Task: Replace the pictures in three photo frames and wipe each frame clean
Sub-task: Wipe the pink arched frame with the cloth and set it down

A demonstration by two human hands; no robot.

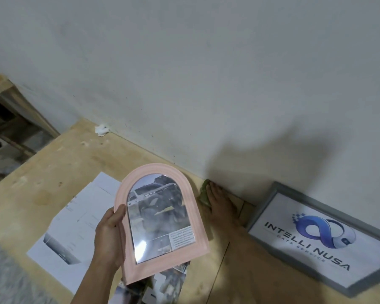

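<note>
Pink arched frame gripped at its left edge by left hand, raised over wooden table.
Right hand beyond frame, flat on green cloth by wall; grey frame to its right.

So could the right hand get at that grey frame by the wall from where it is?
Probably yes. The right hand rests on a green cloth just beside the grey frame, with only bare wooden table between them; nothing blocks it.

Dim, soft-focus view; glare on the frame glass, shadow on wall.
</note>
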